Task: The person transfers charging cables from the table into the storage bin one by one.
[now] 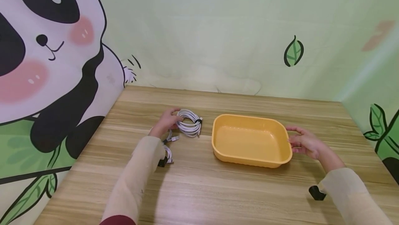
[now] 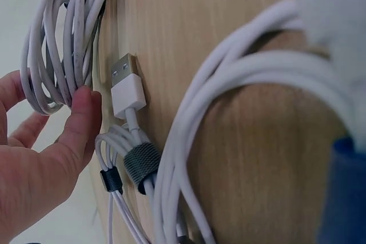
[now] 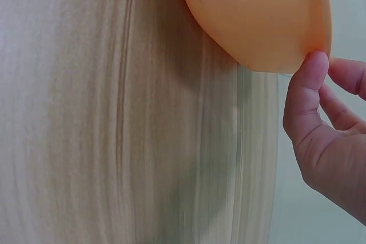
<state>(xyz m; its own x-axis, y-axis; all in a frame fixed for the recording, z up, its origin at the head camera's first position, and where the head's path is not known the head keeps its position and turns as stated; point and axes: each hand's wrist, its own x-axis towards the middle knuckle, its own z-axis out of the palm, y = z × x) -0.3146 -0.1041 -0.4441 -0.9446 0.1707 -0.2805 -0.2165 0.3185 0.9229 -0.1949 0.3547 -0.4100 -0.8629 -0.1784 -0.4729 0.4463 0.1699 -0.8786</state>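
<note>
Head alone shows both: left grip (image 1: 167, 122) pinching coiled cable (image 1: 188, 126), right grip (image 1: 308, 143) holding tray (image 1: 244, 142).

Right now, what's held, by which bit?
Left hand pinches the white cable coil by its left edge. Right hand touches the yellow tray on its right end; can't tell if gripping.

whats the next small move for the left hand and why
Probably move the coiled white cable rightward over the yellow tray: the left hand grips that cable, the tray sits open side up to its right, and the right hand touches the tray's right end, so could steady it.
</note>
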